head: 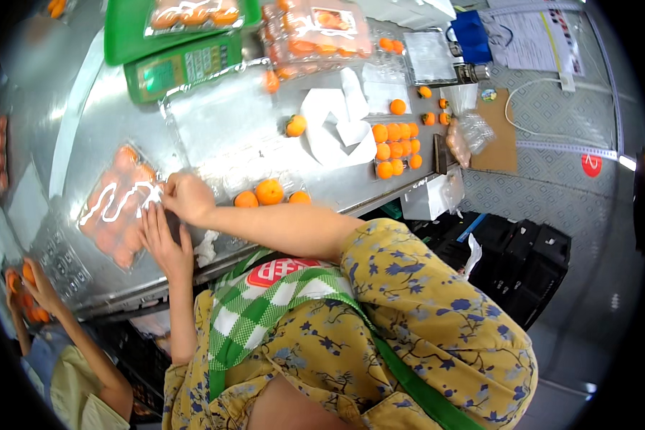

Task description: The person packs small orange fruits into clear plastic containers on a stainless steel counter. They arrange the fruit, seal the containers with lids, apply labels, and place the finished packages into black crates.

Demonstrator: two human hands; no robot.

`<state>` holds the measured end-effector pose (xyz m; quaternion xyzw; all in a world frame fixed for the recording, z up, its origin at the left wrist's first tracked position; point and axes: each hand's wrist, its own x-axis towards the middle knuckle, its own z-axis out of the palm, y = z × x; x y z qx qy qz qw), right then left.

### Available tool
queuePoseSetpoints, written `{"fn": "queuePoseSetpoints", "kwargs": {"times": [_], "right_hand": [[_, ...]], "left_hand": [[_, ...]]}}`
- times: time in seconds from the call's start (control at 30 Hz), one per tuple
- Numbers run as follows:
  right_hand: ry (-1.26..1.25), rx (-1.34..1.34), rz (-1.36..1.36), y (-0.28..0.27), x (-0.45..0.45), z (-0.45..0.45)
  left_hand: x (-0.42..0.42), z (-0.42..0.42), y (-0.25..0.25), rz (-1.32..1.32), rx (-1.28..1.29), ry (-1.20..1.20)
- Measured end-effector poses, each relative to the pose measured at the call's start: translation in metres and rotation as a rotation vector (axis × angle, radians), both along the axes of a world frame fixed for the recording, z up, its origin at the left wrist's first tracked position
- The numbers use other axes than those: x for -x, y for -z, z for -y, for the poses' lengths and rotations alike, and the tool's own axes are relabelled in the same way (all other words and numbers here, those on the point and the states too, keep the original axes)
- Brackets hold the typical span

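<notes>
A clear-wrapped pack of orange persimmons lies aslant on the metal table, with bright glare across its film. My left hand rests along its near right edge, fingers stretched onto the wrap. At the upper right side of the same pack is my right hand, its fingers curled and the tips against the film. Whether those fingertips pinch anything is hidden. Just right of my hands, loose persimmons sit in a clear plastic tray. A crumpled white scrap lies beside my left wrist.
A green digital scale stands at the back, beside stacked wrapped packs. White paper strip curls mid-table near a filled persimmon tray. A co-worker's hands hold fruit at lower left. Black crates stand below the table edge.
</notes>
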<state>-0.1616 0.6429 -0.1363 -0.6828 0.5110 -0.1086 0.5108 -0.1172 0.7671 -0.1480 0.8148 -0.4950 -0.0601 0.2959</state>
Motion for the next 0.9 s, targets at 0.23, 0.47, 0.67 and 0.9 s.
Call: {"fn": "queuePoseSetpoints", "kwargs": {"times": [0.23,0.47,0.67,0.9], "right_hand": [[-0.157,0.119,-0.019,-0.003,0.018,0.022],[-0.111,0.202,0.255,-0.051,0.124,0.128],[0.085,0.553,0.017,-0.112,0.261,0.344],[0.134,0.83,-0.195,-0.185,0.327,0.538]], "left_hand": [[-0.001,-0.001,-0.007,0.121,-0.134,0.01],[0.002,0.004,-0.016,0.128,-0.229,0.014],[0.004,0.01,-0.019,0.133,-0.225,0.012],[0.005,0.018,-0.025,0.107,-0.305,-0.04]]}}
